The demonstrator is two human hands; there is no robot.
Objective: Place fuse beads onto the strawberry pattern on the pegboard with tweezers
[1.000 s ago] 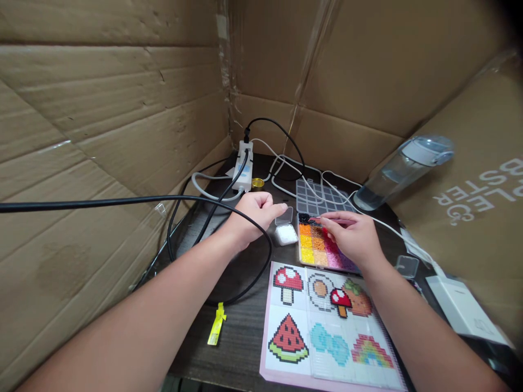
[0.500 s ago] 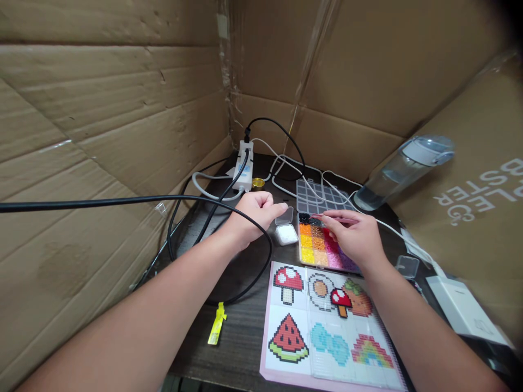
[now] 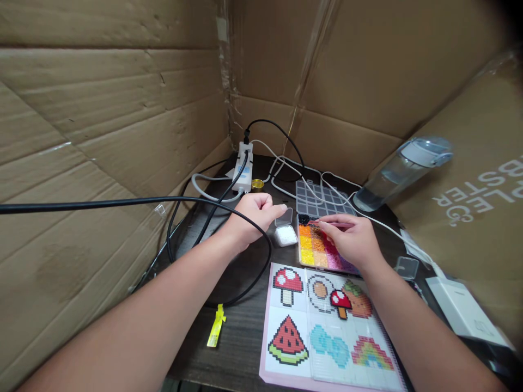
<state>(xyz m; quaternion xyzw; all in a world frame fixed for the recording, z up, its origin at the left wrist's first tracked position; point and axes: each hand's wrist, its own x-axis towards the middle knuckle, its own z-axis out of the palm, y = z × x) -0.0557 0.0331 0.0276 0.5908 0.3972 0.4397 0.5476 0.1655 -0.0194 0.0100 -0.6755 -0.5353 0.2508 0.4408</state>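
Right hand is pinching a thin pink tool over the far end of the bead tray (tip's at the black beads), left hand curled in a loose fist just beside the little tub of white beads.

walls: rough matt cardboard | table: dark matt woodgrain | bead box: clear glossy plastic
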